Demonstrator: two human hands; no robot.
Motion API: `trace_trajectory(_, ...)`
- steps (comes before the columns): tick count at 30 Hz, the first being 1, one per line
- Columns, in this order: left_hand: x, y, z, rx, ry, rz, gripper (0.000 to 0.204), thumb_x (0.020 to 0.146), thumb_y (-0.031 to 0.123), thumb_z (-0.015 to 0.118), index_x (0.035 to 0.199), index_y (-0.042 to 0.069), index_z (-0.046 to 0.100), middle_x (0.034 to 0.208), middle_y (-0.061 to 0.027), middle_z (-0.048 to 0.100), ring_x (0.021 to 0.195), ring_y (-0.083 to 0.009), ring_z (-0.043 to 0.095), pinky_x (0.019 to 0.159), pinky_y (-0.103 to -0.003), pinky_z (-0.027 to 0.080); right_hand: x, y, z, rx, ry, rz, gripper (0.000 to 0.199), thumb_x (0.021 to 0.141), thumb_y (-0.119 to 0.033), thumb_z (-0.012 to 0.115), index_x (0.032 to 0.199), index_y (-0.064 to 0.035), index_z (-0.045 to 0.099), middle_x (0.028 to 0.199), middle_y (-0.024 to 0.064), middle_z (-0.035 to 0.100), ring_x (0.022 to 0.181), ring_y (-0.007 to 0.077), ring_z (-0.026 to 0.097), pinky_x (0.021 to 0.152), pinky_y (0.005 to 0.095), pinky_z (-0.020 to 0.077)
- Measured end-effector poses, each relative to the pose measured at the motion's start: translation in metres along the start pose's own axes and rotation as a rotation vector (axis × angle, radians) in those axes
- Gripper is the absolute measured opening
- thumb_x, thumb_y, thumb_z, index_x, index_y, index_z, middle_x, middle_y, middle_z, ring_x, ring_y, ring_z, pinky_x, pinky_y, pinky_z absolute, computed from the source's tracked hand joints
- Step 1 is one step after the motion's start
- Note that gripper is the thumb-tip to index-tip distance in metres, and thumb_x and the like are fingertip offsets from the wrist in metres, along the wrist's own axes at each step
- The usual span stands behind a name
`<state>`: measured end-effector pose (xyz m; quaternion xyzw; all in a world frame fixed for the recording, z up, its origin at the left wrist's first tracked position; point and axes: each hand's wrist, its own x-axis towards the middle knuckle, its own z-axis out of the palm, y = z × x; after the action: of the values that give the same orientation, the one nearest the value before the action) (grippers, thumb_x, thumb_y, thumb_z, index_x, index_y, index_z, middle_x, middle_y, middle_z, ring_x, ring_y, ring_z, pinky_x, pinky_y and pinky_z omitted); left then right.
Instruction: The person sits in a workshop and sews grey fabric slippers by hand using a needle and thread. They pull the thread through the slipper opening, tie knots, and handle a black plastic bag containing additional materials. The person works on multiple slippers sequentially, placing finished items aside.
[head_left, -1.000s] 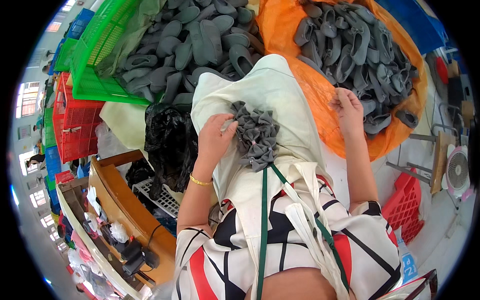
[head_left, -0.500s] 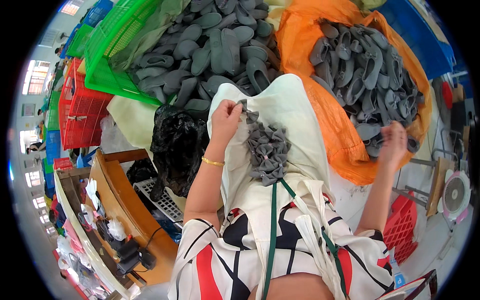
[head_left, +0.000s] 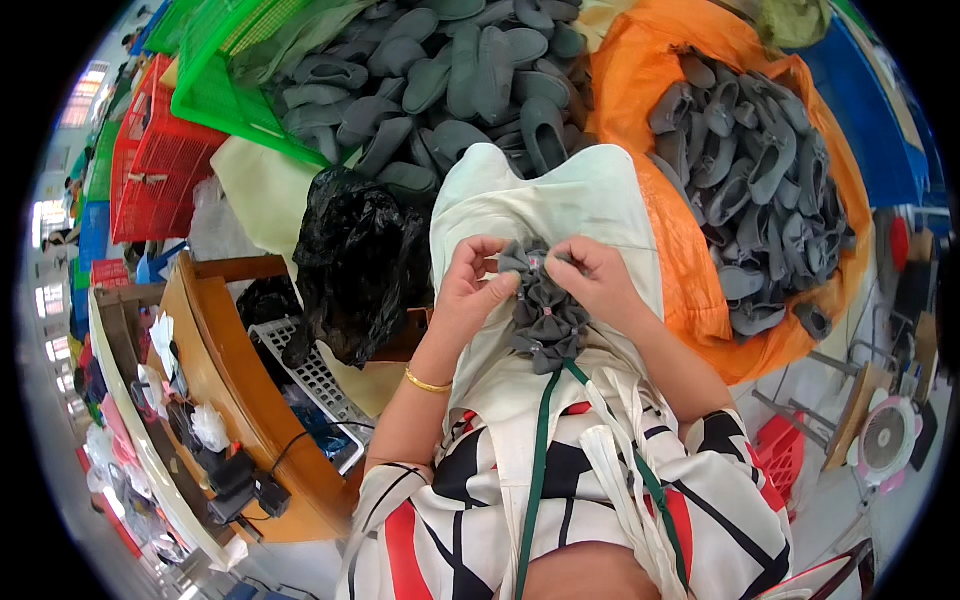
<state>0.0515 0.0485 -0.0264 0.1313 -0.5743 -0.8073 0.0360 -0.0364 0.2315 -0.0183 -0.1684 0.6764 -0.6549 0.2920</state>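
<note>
A small heap of dark grey fabric bows [head_left: 546,322], with light pinkish bits at some centres, lies on the cream apron [head_left: 600,190] over my lap. At the top of the heap, my left hand [head_left: 472,288] has thumb and fingers closed on the left edge of one grey bow [head_left: 530,262]. The thumb and fingertips of my right hand [head_left: 600,282] pinch that bow's right side. My fingers cover part of it, and whether it is joined to the bows beneath I cannot tell. Green straps [head_left: 545,440] run down from the heap.
Grey shoes [head_left: 470,75] pile up ahead beside a green crate [head_left: 215,100]. An orange sack [head_left: 690,290] at the right holds more grey shoes [head_left: 745,180]. To the left are a black plastic bag [head_left: 355,265] and a wooden desk [head_left: 230,400]. A fan [head_left: 887,440] stands far right.
My right hand has come back from beside the orange sack to the lap and taken hold of a bow. My left hand has moved slightly down and nearer the heap. The view has shifted.
</note>
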Motion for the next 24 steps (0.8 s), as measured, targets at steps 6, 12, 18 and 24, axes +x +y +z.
trace_trajectory(6,0.003,0.014,-0.012,0.153,-0.337,-0.228,0.023,0.088,0.011,0.071,0.108,0.002,0.064,0.093,0.0005,0.065,0.082,-0.0046,0.060,0.073,-0.022,0.050,-0.010,0.000,0.001,-0.331,-0.058,-0.214,0.009,0.086,-0.009,0.066,0.089,-0.0010,0.066,0.078,0.0084,0.059,0.067,0.0176,0.057,0.061,0.0293,0.0452)
trace_trajectory(12,-0.001,0.010,-0.016,0.179,-0.439,-0.250,0.021,0.091,0.012,0.068,0.110,0.002,0.065,0.095,0.0024,0.064,0.081,-0.0018,0.055,0.072,-0.020,0.049,-0.019,0.002,-0.005,-0.387,-0.148,-0.164,0.006,0.085,-0.008,0.066,0.086,-0.0017,0.065,0.073,0.0075,0.056,0.063,0.0188,0.055,0.057,0.0314,0.0418)
trace_trajectory(18,-0.005,0.001,-0.011,0.126,-0.305,-0.281,0.017,0.088,0.013,0.069,0.100,0.001,0.067,0.080,0.0012,0.066,0.070,-0.0047,0.059,0.062,-0.021,0.048,-0.017,-0.007,0.000,-0.545,-0.063,-0.360,0.006,0.084,-0.008,0.067,0.085,-0.0020,0.066,0.072,0.0099,0.058,0.063,0.0214,0.058,0.057,0.0329,0.0439)
trace_trajectory(24,-0.007,0.016,-0.013,0.397,-0.230,0.015,0.020,0.084,0.002,0.073,0.104,0.003,0.070,0.096,-0.0022,0.068,0.088,-0.0116,0.061,0.077,-0.026,0.050,-0.017,-0.011,-0.011,0.038,0.097,0.089,0.008,0.093,-0.005,0.061,0.096,-0.0009,0.067,0.084,0.0030,0.066,0.078,0.0092,0.063,0.069,0.0239,0.0490)
